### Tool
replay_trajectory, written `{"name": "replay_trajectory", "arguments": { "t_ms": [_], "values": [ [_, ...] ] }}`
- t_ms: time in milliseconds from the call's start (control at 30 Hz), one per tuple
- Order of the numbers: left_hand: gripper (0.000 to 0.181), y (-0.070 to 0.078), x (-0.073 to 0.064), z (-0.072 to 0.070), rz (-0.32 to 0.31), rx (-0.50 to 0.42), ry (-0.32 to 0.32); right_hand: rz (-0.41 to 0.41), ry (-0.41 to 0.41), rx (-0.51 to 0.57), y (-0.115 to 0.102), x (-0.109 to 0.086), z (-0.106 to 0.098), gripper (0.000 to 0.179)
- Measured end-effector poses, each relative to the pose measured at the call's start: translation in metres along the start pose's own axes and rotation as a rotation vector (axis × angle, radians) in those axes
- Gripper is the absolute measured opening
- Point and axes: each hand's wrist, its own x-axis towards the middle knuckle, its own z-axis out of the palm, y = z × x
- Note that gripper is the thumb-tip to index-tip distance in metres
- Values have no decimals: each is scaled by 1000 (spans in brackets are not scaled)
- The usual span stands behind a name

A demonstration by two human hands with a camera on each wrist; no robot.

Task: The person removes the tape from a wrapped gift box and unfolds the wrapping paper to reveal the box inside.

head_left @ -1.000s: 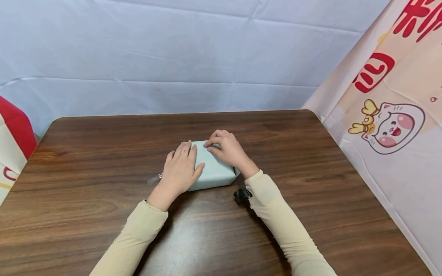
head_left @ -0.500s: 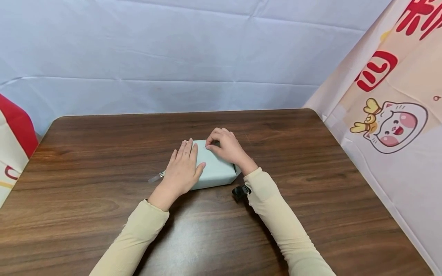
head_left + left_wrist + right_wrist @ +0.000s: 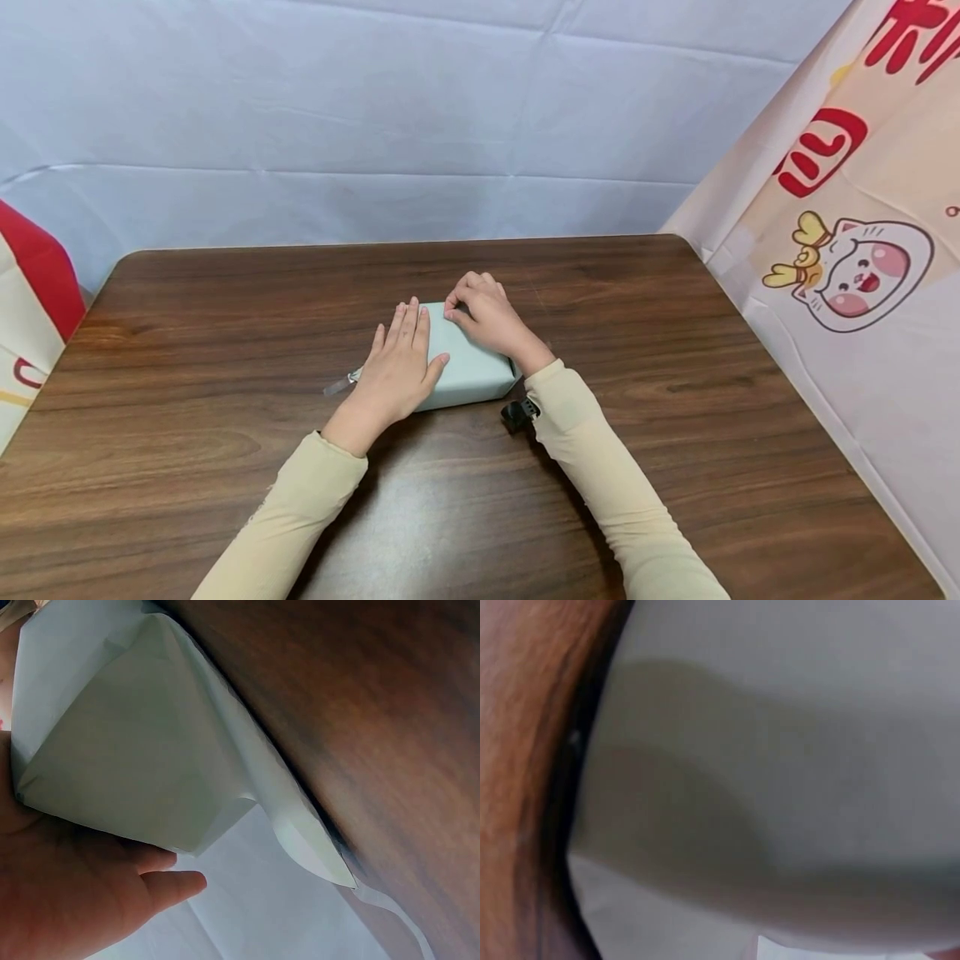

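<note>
In the head view, a box wrapped in pale mint-green paper (image 3: 468,367) lies on the brown wooden table. My left hand (image 3: 393,371) rests flat across its left part, fingers straight and pointing away. The right hand (image 3: 487,317) is over the far right part, with thumb and forefinger tips brought together at the paper's top surface; I cannot tell whether they pinch anything. A folded paper flap (image 3: 127,750) sticks out at the box's left end, beside the left thumb and fingers. From that flap a clear strip (image 3: 394,911) trails toward the table.
The wood-grain table (image 3: 225,333) reaches a white cloth backdrop (image 3: 375,100) behind. On the right hangs a printed banner (image 3: 862,267) with red characters and a cartoon. A small black device (image 3: 519,414) sits at the right wrist.
The right thumb and forefinger have drawn together on the box top, with the hand edging slightly away from me. The left hand stays flat, its fingers a little more spread.
</note>
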Motion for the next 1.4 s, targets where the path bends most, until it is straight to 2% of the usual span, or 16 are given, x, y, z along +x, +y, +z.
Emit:
{"name": "replay_trajectory", "arguments": {
  "t_ms": [167,533,700,800,933,1033,1133,1267,1400],
  "values": [
    [71,0,0,-1,1,9,-5,-20,-52,-20,0,-2,-1,13],
    [71,0,2,-3,-1,50,18,-32,-85,172,1,-14,-11,10],
    [68,-2,2,-5,27,43,110,-43,-51,246,0,-17,-12,8],
    [59,-2,1,-6,65,28,187,-23,-28,322,0,-19,-15,10],
    [43,1,-4,-10,142,-2,285,22,-12,442,2,-24,-22,21],
    [34,6,-14,-17,240,-5,333,27,-27,486,6,-27,-27,25],
    [30,15,-33,-24,345,19,333,4,-63,468,8,-29,-32,24],
    [34,25,-62,-24,425,47,254,-56,-114,417,9,-33,-34,20],
    [40,31,-88,-16,403,62,120,-86,-137,405,11,-36,-34,21]
  ]
}}
